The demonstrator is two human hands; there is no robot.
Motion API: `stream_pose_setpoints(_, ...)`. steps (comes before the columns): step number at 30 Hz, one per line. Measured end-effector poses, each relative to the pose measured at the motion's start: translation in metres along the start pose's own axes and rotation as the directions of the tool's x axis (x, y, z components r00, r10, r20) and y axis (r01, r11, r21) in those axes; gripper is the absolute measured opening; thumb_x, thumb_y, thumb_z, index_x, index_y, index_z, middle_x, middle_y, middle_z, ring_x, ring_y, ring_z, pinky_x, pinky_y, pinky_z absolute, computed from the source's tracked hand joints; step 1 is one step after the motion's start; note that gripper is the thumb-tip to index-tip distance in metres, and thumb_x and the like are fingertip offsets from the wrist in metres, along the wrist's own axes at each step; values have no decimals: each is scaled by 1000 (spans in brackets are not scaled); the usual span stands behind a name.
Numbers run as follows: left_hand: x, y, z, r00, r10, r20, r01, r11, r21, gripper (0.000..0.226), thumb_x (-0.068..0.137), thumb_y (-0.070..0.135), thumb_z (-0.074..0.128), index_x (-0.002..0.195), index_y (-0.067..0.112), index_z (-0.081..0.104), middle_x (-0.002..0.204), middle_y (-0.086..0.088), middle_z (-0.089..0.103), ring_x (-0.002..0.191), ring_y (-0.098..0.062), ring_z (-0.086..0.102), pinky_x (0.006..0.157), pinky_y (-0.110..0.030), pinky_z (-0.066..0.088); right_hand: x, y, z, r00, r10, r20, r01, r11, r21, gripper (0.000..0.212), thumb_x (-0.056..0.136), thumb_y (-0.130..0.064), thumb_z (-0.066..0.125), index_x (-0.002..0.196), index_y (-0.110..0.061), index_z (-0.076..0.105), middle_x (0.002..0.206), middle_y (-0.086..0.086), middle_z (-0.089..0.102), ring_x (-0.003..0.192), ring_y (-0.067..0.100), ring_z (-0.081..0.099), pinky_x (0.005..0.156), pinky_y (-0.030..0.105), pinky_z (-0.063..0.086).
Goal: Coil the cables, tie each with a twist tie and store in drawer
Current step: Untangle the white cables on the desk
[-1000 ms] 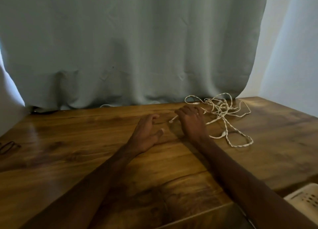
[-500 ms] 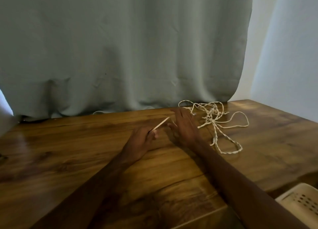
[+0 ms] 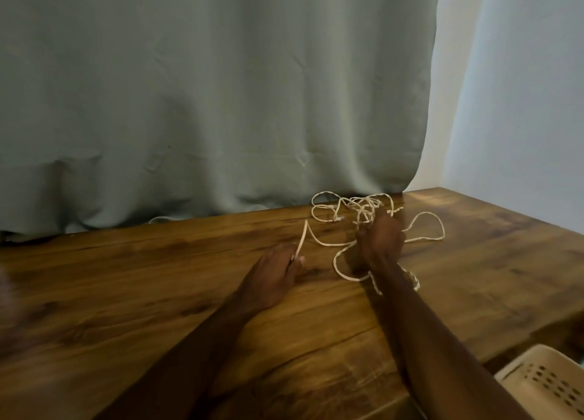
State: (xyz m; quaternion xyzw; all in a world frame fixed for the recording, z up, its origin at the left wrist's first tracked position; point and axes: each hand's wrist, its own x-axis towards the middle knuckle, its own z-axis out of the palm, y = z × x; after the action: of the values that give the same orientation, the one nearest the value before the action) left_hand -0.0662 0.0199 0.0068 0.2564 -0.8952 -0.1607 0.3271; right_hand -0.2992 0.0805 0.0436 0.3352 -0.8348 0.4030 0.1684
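**Q.** What lies nearest the viewer?

**A.** A perforated cream basket (image 3: 543,385), below the counter's (image 3: 126,293) near edge and well to the right of both grips. Two bare forearms reach forward over the wood.

**Q.** How is each grip set?

**A.** The left hand (image 3: 271,277) rests low on the counter, palm down, thumb and forefinger pinched closed on one strand of the cream cable (image 3: 328,244); that strand rises from the pinch and runs off to the right. The right hand (image 3: 380,246), just beyond and to the right, is curled knuckles-up over the middle of the tangle. Its fingertips are hidden, so whether it actually clamps a strand cannot be told.

**Q.** Where is the cable?

**A.** Loose loops lie beside and under the right wrist, one wide loop to the right of that grip, and a knotted heap just beyond it, near the grey curtain (image 3: 205,104).

**Q.** How will it handle?

**A.** Judged light, limp and twisted, it should snag on itself rather than slide. Take hold at the free end and draw it out slowly; tugging mid-tangle risks tightening knots. No twist tie or drawer is visible.
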Motion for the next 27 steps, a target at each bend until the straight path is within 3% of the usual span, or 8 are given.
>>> stream_pose_setpoints(3, -2, 0, -2, 997, -48, -59, 46, 998, -49, 41, 105, 40, 52, 141, 21, 46, 130, 7, 55, 116, -10, 55, 94, -27, 45, 0, -4, 0, 978, -169, -121, 179, 981, 77, 28, 94, -27, 56, 103, -3, 66, 98, 22, 70, 94, 44, 66, 79, 48, 51)
stream_pose_setpoints(7, -4, 6, -2, 1000, -14, -18, 12, 993, -118, 73, 107, 43, 45, 164, 24, 4, 169, 3, 19, 151, -10, 28, 122, -34, 30, 1, -21, -8, 922, -317, -221, 359, 915, 183, 41, 96, -29, 40, 117, -5, 67, 106, 19, 68, 94, 39, 63, 76, 44, 48)
stream_pose_setpoints(12, -4, 2, -5, 993, 118, 1, -118, 990, -74, 56, 112, 37, 32, 164, 32, 12, 170, 8, 22, 152, -1, 23, 125, -27, 25, 34, -51, -40, 902, -348, -256, 419, 847, 327, 24, 100, -14, 53, 116, -8, 70, 104, 17, 71, 87, 34, 68, 75, 41, 53)
stream_pose_setpoints(14, -2, -1, -4, 994, 107, 25, -105, 992, -63, 55, 112, 39, 31, 163, 40, 11, 168, 9, 25, 150, -3, 29, 122, -26, 29, 56, -62, -65, 940, -311, -144, 342, 840, 421, 24, 100, -17, 53, 104, -5, 74, 88, 14, 75, 67, 25, 72, 65, 39, 59)
stream_pose_setpoints(17, -2, -4, -3, 995, 95, 40, -94, 995, -39, 54, 111, 45, 31, 161, 47, 9, 166, 9, 30, 149, -7, 33, 121, -32, 33, 75, -73, -112, 946, -282, 163, 211, 911, 353, 25, 100, -10, 59, 86, 3, 75, 57, 1, 69, 38, 6, 62, 42, 15, 48)
stream_pose_setpoints(22, -1, 0, -4, 997, 61, 54, -59, 997, -49, 52, 109, 53, 30, 159, 52, 14, 165, 4, 31, 150, -13, 31, 119, -41, 35, 61, -80, -151, 924, -210, 320, -50, 763, 645, 21, 98, -6, 60, 96, 9, 74, 76, 14, 70, 51, 19, 63, 49, 25, 54)
stream_pose_setpoints(25, -2, 6, -7, 998, 47, -28, -50, 992, -114, 47, 110, 48, 34, 156, 42, 36, 165, 2, 30, 149, -6, 25, 121, -38, 30, 26, -77, -125, 831, -153, 535, -292, 698, 653, 16, 98, 0, 59, 99, 13, 68, 85, 21, 69, 55, 19, 67, 55, 30, 59)
stream_pose_setpoints(27, -1, 16, -12, 985, -8, -172, -28, 979, -203, 41, 110, 43, 39, 145, 29, 55, 154, 3, 47, 144, -2, 33, 122, -37, 30, 4, -75, -104, 756, -177, 631, -410, 623, 666, 14, 97, -1, 60, 102, 8, 70, 94, 18, 74, 69, 23, 73, 69, 34, 61)
